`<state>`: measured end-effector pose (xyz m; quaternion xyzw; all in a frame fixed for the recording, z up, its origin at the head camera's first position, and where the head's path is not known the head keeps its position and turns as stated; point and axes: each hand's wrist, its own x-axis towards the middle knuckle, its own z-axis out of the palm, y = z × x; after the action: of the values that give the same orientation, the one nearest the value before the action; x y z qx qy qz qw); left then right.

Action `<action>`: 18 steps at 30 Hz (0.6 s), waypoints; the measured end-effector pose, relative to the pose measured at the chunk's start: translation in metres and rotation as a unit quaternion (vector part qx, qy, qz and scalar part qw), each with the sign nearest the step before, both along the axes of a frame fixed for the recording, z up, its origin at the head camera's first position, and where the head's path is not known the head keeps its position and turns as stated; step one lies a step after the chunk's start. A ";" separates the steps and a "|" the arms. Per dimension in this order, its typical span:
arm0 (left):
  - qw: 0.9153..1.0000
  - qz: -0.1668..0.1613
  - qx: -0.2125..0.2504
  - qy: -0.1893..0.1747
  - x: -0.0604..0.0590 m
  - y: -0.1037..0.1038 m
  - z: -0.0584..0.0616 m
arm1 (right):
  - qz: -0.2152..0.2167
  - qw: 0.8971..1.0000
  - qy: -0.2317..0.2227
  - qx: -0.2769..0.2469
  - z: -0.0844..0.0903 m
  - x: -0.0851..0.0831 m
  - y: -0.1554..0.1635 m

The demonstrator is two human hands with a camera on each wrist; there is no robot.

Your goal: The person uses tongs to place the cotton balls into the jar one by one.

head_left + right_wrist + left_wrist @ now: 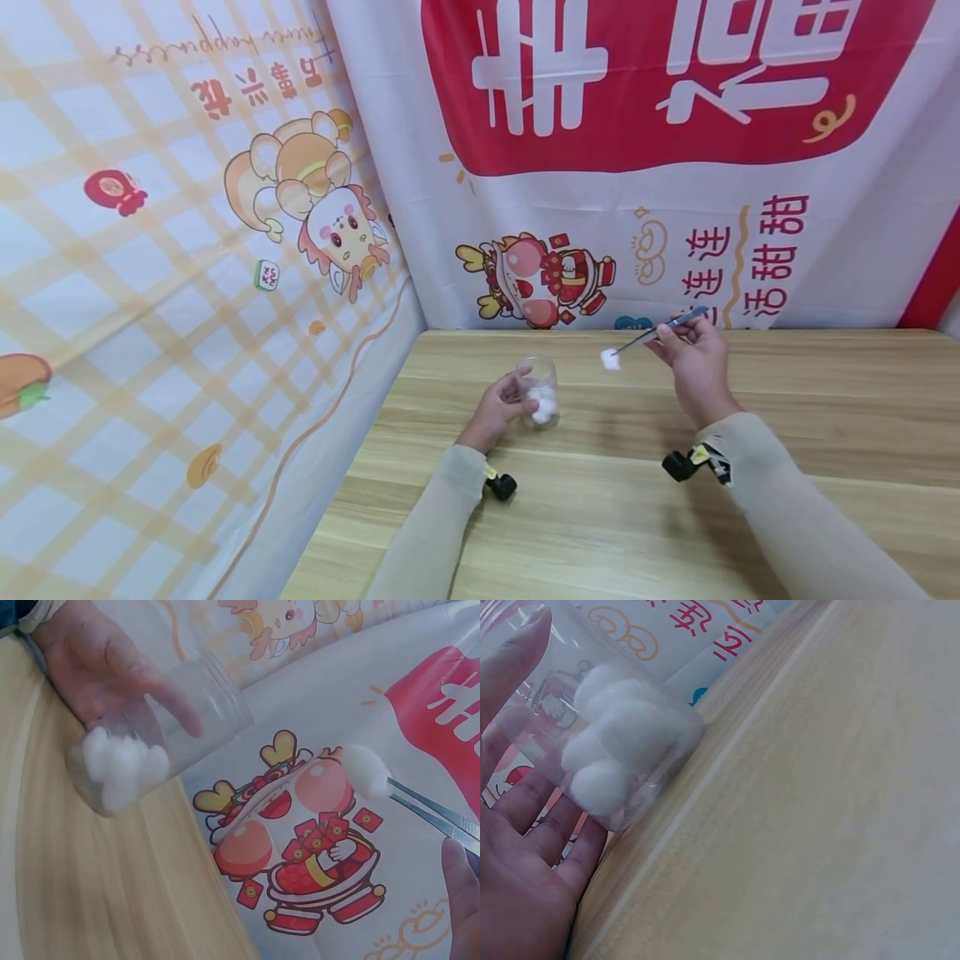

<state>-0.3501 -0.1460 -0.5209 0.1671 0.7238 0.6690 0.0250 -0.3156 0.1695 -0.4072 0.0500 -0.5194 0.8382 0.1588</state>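
My left hand [497, 410] grips a clear plastic jar [537, 372], its thumb and fingers round the wall. Several white cotton balls [622, 735] lie heaped in the jar's lower part, and its mouth is uncovered. In the right wrist view the jar [196, 712] stands on the wooden table. My right hand [693, 362] pinches a pair of metal tweezers [667, 327]. Between the tweezers' tips sits one cotton ball [365, 771], held in the air to the right of the jar and higher than the tabletop.
The wooden table [585, 533] ends at a printed cloth [390, 167] hanging behind it. On the left a checked, cartoon-printed sheet [172, 250] rises beside the table. Small black cameras [501, 486] are strapped at both wrists.
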 end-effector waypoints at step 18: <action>1.000 -0.008 -0.011 -0.017 -0.002 -0.002 0.001 | 0.008 1.000 -0.020 -0.021 -0.001 -0.012 -0.031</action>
<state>-0.3524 -0.1477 -0.5197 0.1616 0.7293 0.6634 0.0443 -0.3274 0.1388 -0.4077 0.0344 -0.5045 0.8509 0.1425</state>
